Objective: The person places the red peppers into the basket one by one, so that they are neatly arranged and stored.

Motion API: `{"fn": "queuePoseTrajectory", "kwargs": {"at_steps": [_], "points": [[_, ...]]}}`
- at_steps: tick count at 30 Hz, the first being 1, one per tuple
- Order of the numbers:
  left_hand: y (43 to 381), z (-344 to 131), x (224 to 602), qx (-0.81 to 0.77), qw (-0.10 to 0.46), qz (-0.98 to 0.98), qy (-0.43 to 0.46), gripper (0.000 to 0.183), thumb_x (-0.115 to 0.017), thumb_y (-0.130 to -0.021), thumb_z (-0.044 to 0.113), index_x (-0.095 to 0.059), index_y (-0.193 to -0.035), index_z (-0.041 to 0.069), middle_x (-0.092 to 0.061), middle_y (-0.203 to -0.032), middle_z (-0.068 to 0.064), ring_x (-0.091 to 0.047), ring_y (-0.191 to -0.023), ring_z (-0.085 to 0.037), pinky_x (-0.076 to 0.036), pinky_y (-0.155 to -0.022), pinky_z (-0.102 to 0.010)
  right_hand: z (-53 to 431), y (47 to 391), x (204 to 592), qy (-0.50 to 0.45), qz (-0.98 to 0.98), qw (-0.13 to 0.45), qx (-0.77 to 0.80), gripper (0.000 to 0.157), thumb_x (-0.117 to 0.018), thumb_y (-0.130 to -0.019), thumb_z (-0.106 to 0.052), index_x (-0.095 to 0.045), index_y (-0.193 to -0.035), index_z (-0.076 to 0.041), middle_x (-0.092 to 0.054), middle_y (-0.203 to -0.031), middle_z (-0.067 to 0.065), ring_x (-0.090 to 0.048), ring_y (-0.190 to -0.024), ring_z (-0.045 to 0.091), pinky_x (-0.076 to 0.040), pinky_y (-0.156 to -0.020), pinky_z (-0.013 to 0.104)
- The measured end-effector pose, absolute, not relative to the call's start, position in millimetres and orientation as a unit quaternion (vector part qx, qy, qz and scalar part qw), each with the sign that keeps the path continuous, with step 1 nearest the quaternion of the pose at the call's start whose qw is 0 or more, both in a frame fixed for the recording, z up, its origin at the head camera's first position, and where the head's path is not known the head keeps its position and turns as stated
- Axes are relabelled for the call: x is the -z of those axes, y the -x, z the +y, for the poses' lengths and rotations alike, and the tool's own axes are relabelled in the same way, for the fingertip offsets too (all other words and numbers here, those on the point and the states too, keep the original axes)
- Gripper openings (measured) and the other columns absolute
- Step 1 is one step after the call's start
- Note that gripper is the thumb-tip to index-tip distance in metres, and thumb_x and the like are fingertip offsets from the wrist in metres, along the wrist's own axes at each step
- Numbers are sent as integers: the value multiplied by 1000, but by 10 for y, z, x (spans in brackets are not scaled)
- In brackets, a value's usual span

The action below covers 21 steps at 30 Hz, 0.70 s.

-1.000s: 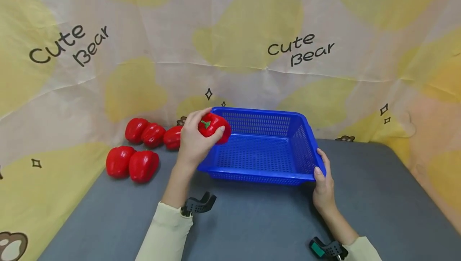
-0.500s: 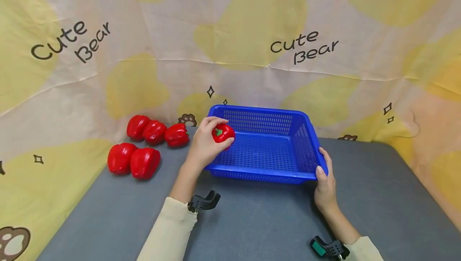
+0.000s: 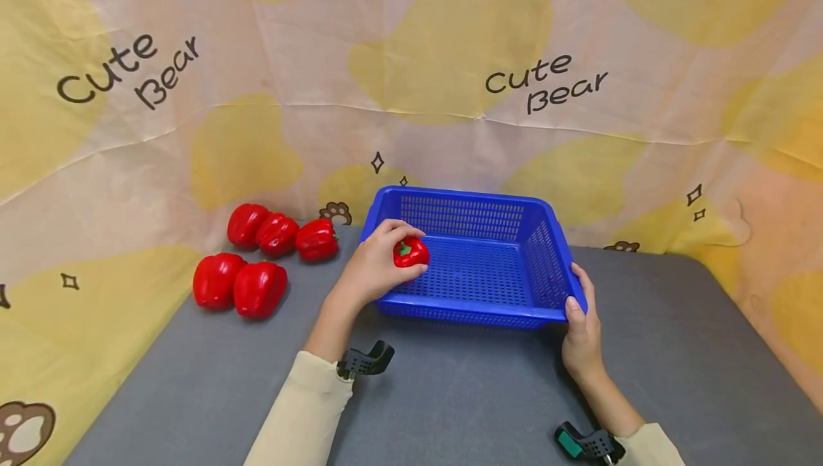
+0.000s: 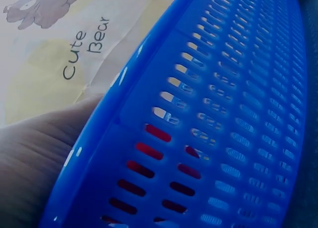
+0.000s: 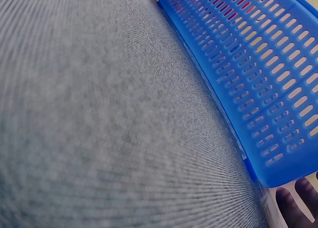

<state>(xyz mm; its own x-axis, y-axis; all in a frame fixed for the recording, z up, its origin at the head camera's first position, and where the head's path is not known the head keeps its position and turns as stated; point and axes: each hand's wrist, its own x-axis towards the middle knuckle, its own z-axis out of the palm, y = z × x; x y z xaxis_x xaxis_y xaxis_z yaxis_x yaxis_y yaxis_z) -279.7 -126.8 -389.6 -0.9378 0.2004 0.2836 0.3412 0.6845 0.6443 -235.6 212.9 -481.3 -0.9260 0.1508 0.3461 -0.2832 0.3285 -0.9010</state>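
Observation:
My left hand [image 3: 374, 266] reaches over the left rim of a blue plastic basket [image 3: 469, 312] and holds a red bell pepper [image 3: 411, 253], green stem towards me, with fingers above and thumb below. The pepper is inside the basket's left end; whether it touches the floor is hidden. At the basket's right front corner my right hand [image 3: 581, 337] grips the rim, thumb on top. Through the slots of the basket wall [image 4: 198, 104], the left wrist view shows red. Fingers [image 5: 293, 208] of the right hand show beside the basket in the right wrist view.
Left of the basket, several more red peppers lie on the grey tabletop [image 3: 450, 394]: a back row with one pepper [image 3: 316, 240] nearest the basket, and a front pair with one pepper [image 3: 260, 290] on its right. A patterned cloth [image 3: 424, 37] hangs behind.
The left hand has moved right and down with the pepper, from over the basket's left rim to inside it. My right hand keeps its grip on the corner. The view has shifted slightly.

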Motion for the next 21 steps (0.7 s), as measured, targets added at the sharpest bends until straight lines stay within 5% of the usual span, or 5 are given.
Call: {"fn": "queuePoseTrajectory", "kwargs": {"at_steps": [21], "points": [[2783,-1247,3919,303,62,-940,146,51,-81,-82,28,-65,-131,29,-56,-140,1,-56,-128,-25,-60,-92,-48,2149,2382,4872,-55,-782,213,-584,58,-32,-100,-27,-30,-159,-28,-38,-159,10,-44,-127,0,-36,-99,6]]}}
